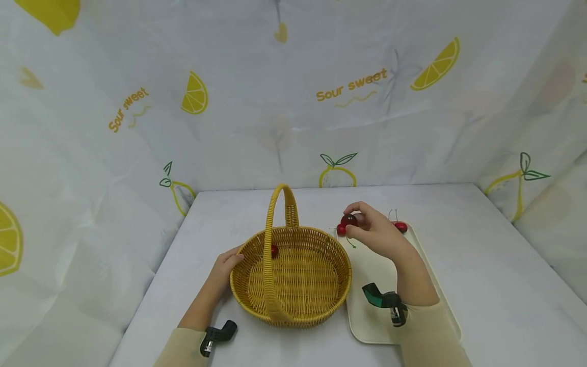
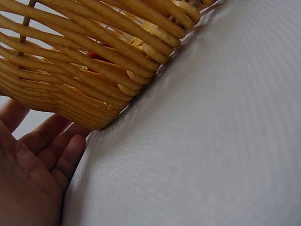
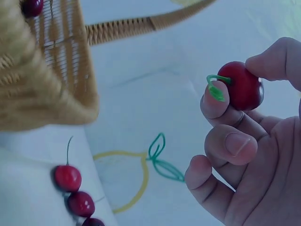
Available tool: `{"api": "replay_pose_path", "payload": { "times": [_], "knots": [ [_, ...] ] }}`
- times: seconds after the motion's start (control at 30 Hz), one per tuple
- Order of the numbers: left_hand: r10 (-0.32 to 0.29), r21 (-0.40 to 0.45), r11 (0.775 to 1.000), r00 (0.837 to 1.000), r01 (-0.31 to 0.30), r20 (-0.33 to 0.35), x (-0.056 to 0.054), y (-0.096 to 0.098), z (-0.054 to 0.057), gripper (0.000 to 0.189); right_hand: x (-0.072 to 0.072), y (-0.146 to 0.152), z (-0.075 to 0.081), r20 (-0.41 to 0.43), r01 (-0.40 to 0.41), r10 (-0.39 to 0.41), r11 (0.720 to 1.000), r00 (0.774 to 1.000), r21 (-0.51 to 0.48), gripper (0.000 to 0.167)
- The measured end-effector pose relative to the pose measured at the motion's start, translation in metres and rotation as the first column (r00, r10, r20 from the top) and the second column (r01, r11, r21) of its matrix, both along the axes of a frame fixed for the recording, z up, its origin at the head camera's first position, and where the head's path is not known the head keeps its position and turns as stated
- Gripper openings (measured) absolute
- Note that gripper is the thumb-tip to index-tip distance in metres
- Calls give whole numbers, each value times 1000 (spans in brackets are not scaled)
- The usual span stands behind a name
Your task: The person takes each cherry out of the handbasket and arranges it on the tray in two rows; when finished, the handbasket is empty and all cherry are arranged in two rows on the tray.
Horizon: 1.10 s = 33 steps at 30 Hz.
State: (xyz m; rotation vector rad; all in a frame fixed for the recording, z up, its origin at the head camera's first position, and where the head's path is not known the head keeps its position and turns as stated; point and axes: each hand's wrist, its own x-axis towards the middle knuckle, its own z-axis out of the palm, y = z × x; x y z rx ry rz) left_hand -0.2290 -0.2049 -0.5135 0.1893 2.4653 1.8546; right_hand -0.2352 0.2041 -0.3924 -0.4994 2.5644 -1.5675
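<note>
A yellow wicker basket (image 1: pixel 300 318) with an arched handle stands before me. A red cherry (image 1: pixel 274 251) lies inside it, partly behind the handle. At the basket's left side, my left hand (image 1: pixel 225 265) holds the rim, its thumb over the edge and fingers against the outer wall; the left wrist view shows those fingers (image 2: pixel 70 153) close under the weave. My right hand (image 1: pixel 378 232) is above the tray's far end, pinching a dark red cherry (image 3: pixel 241 87) with a green stem between thumb and fingertip. Beside it are other cherries (image 1: pixel 400 227), seen in a row in the right wrist view.
A cream rectangular tray (image 1: pixel 371 326) lies right of the basket, partly under my right forearm. White table surface (image 1: pixel 500 285) stretches to the right. A white cloth with lemon prints (image 1: pixel 293 127) hangs behind and at the sides.
</note>
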Motion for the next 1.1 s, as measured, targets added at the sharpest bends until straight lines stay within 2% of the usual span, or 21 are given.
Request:
{"api": "replay_pose_path", "payload": {
  "times": [0.13,0.27,0.5,0.67,0.8,0.93,1.1],
  "knots": [
    [-1,5,1000,1000,1,5,0,0,0,46,-7,10,-7,78,48,-47,999,996,-5,35],
    [-2,1,1000,1000,2,16,0,0,0,46,-15,18,-22,151,49,-49,999,987,6,35],
    [-8,5,1000,1000,8,5,0,0,-1,46,-31,23,-57,188,4,-6,1000,982,11,36],
    [6,7,1000,1000,-6,10,1,0,0,46,-37,20,-76,210,20,-29,999,977,43,37],
    [4,1,1000,1000,-4,0,1,1,1,46,-38,14,-85,223,44,-68,993,972,111,35],
    [8,6,1000,1000,-8,6,1,0,0,45,-37,8,-87,227,40,-75,987,971,156,34],
    [2,22,1000,1000,-2,5,0,0,-1,45,-37,6,-86,172,62,-105,969,980,239,35]
  ]
}}
